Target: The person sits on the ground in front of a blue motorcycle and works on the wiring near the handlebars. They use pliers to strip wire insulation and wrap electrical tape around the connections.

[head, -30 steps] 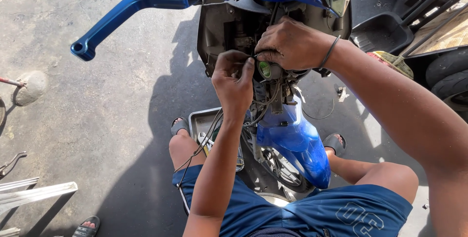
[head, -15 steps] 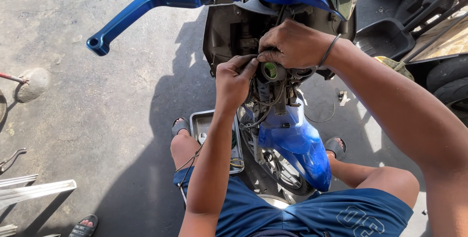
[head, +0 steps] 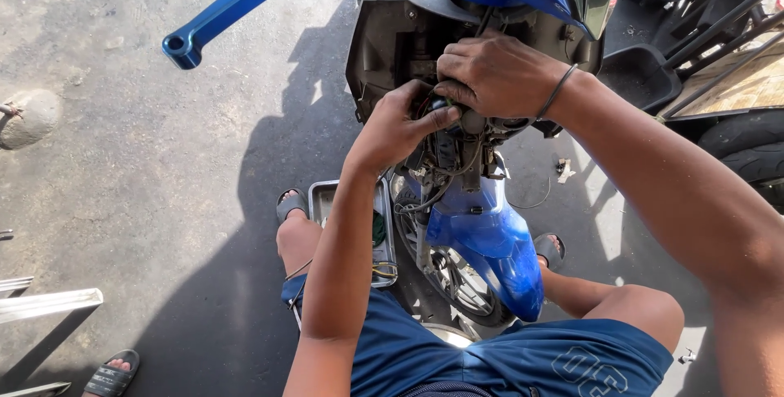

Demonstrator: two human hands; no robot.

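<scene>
I sit in front of a blue motorcycle whose front fender covers the wheel between my legs. My left hand reaches into the open black headlight housing and pinches at wires and a small part there. My right hand, with a thin bangle on the wrist, is closed over the same dark bundle of wires and fittings just right of the left hand. What exactly the fingers hold is hidden. A blue brake lever juts out at the upper left.
A metal tray with small parts lies on the concrete under my left arm. Another vehicle's black frame and tyre stand at the right. Metal bars and someone's sandalled foot sit at the lower left.
The view has shifted, so the lever and housing sit further right and higher. Both hands stay inside the housing, and my left fingers have closed in tighter against the right hand.
</scene>
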